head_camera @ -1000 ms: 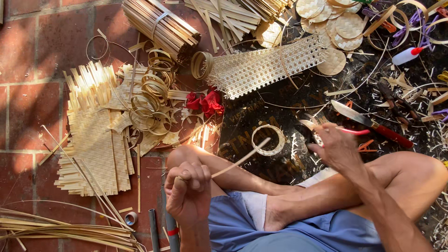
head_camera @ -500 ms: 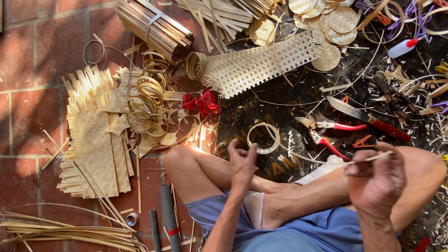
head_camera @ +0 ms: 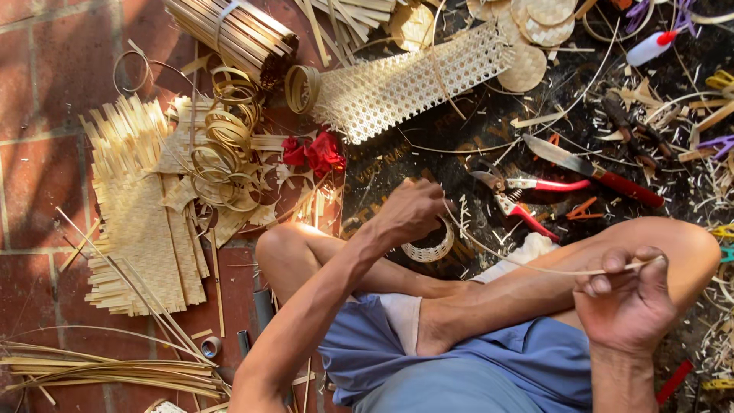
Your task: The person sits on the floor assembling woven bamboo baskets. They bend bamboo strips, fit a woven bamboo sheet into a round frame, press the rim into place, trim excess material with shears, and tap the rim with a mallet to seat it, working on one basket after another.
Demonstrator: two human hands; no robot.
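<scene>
- Since the earlier frames, the left hand [head_camera: 409, 214] has travelled from beside the knee out over the small woven ring [head_camera: 430, 248], and the right hand [head_camera: 623, 294] has drawn back toward the body, pulling the thin strip [head_camera: 535, 268] out long.
- Left hand sits at about 12 o'clock from the crossed legs, its fingers curled down on the ring, which lies on the dark mat [head_camera: 459, 153] just beyond the shin.
- Right hand is at 4 o'clock, fingers pinched narrowly on the free end of the strip; the strip runs in a shallow curve from there back to the ring.
- Judging from this, the ring is already formed and partly wrapped, and a long tail of strip is left to work in; how much of the rim is covered cannot be told, since the hand hides most of it.
- Red-handled cutters [head_camera: 512, 200] and a knife [head_camera: 589, 168] lie at 1 o'clock, untouched.
- Finished coils [head_camera: 222, 153] lie at 10 o'clock on flat woven strips [head_camera: 138, 229], with a roll of open mesh [head_camera: 405, 84] at 12 o'clock.
</scene>
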